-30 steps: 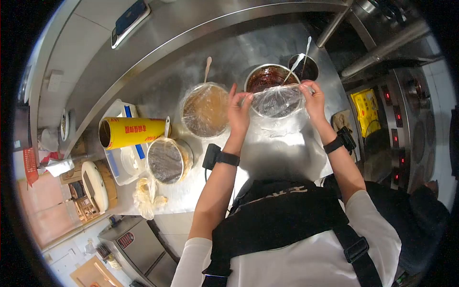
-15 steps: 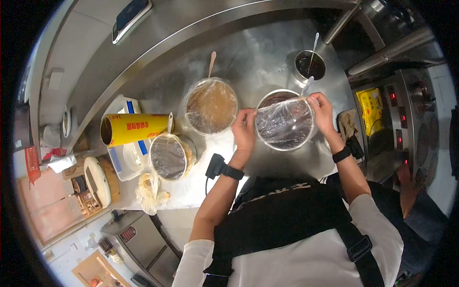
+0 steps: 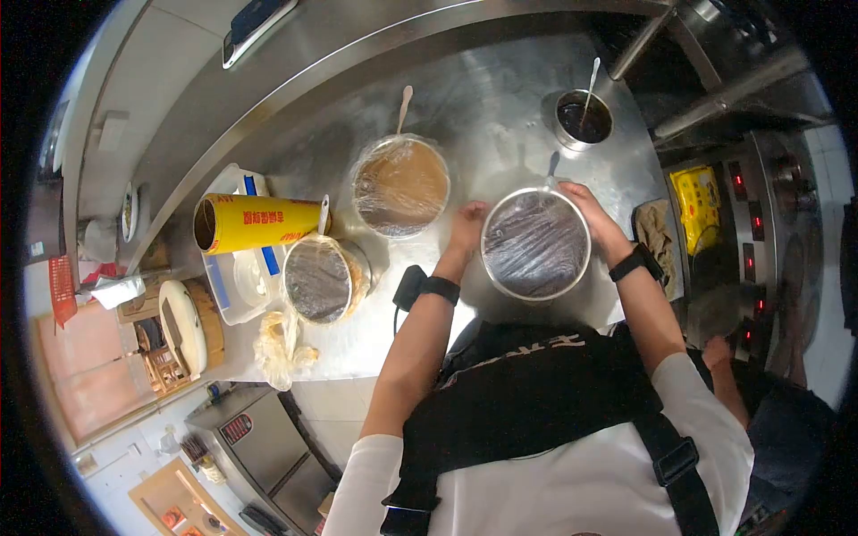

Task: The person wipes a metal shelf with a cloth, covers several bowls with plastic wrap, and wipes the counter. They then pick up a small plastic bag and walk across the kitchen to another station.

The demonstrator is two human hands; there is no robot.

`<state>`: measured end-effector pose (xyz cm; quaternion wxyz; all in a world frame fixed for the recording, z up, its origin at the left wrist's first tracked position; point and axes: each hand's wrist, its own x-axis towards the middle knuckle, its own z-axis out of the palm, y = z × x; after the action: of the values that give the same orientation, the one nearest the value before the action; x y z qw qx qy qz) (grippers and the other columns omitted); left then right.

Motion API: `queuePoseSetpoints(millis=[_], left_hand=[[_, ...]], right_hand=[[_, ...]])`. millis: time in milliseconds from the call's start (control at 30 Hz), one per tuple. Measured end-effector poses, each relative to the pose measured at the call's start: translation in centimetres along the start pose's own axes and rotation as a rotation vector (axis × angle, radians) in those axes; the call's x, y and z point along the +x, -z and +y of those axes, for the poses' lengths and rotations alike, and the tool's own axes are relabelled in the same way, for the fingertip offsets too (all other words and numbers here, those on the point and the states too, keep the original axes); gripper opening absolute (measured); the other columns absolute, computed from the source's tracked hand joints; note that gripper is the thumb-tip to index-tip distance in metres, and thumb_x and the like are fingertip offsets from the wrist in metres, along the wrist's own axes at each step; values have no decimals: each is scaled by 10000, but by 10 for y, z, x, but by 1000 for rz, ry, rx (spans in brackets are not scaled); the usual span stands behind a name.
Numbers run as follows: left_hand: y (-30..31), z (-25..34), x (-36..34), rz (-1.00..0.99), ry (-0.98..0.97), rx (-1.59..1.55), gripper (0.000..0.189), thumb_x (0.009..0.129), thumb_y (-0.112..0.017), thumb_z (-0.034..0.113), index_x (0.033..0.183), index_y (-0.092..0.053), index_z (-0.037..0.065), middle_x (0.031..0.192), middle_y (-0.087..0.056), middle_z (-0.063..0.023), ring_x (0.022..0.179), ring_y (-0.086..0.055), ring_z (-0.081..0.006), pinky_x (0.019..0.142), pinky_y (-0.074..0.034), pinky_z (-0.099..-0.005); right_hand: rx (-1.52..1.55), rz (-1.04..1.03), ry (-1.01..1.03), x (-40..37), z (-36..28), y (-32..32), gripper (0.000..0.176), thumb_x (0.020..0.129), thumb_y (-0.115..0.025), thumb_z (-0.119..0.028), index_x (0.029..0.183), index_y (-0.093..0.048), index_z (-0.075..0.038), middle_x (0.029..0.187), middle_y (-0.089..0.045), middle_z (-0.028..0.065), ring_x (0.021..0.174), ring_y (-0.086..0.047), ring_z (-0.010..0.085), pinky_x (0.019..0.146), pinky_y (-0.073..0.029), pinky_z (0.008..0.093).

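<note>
Plastic wrap (image 3: pixel 534 246) lies stretched and wrinkled over a round metal pot (image 3: pixel 509 290) with dark contents. A spoon handle (image 3: pixel 553 168) sticks out at its far rim. My left hand (image 3: pixel 464 230) is at the pot's left side, fingers curled together at the wrap's edge; the film between them is hard to make out. At the right rim, my right hand (image 3: pixel 593 216) has its fingers bent round the wrap's edge, partly hidden by the pot. To the left stand a film-covered pot of brown contents (image 3: pixel 402 188) and a smaller film-covered pot (image 3: pixel 318 282).
A yellow cling-film roll (image 3: pixel 264 221) rests over a plastic tub (image 3: pixel 234 295) on the left. Crumpled film (image 3: pixel 281 348) lies near the table edge. An uncovered metal pot (image 3: pixel 584 119) with a spoon stands far right, a brown cloth (image 3: pixel 655 234) nearer. Another person's arm (image 3: pixel 726 380) shows at right.
The wrap, held up and tilted between both hands before, now lies across the pot. Both hands have lowered to its sides. The person at right has shifted.
</note>
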<state>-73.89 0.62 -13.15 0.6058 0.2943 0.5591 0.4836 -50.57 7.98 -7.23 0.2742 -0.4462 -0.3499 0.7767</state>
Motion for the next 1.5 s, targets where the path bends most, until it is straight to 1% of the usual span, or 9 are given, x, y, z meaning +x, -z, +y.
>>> queuePoseSetpoints(millis=[200,300,433,567,1033,1133,1200,1333,1500], left_hand=[[6,-10,-16,-29,-55,159,73,812,-518,53,839,-568,6,808,-594,-47,743,-540,-97,652,-439,-222],[9,11,-70,49,-23,174,177,831,-524,190,913,-566,38,832,-586,-35,699,-530,-100,584,-424,-212],[36,27,-155,189,230,-50,246,831,-512,254,1013,-524,88,850,-569,-10,689,-503,-86,562,-390,-200],[88,9,-214,511,118,-195,301,804,-500,215,1073,-446,92,940,-549,-52,772,-503,-121,620,-406,-242],[174,26,-224,850,-86,-259,589,845,-393,424,1293,-149,129,1207,-384,-143,1113,-365,-312,949,-211,-473],[179,26,-224,909,-121,-367,343,856,-425,269,1104,-468,35,972,-526,-114,982,-440,-289,829,-387,-398],[183,29,-224,906,-9,-240,619,822,-395,501,1295,-173,169,1111,-413,-114,924,-425,-250,845,-316,-400],[184,35,-226,895,6,-353,611,847,-440,357,1328,-93,210,1000,-458,-80,810,-470,-198,716,-402,-340],[173,47,-224,837,-29,-431,567,851,-439,262,1314,-114,225,922,-490,-50,689,-510,-160,613,-434,-293]], right_hand=[[-60,109,70,-17,14,6,224,857,-485,-204,918,-553,1,755,-560,23,653,-519,83,560,-429,215],[-396,551,391,-65,33,18,266,865,-428,-246,719,-484,-31,594,-426,-4,548,-391,80,517,-338,229],[-212,99,45,-145,53,-20,382,868,-384,-407,880,-417,-26,684,-520,75,589,-599,210,499,-481,257],[56,244,81,-139,52,-66,242,872,-373,-170,1027,-378,15,835,-568,156,632,-610,225,518,-515,278],[461,504,208,135,-32,-79,307,827,-426,-123,1065,-350,58,916,-517,219,639,-606,300,573,-545,355],[5,773,389,218,-34,-42,202,798,-469,-120,957,-481,3,911,-549,142,721,-604,273,624,-513,369],[-295,856,370,134,-100,-70,234,771,-515,-138,977,-530,-28,932,-574,139,873,-547,265,712,-436,345],[443,686,262,175,-117,-56,185,827,-464,-232,691,-479,-109,628,-471,32,598,-486,159,548,-434,271],[-258,-28,26,81,-40,-109,265,846,-456,-311,768,-455,-58,669,-518,54,517,-523,139,507,-474,253]])
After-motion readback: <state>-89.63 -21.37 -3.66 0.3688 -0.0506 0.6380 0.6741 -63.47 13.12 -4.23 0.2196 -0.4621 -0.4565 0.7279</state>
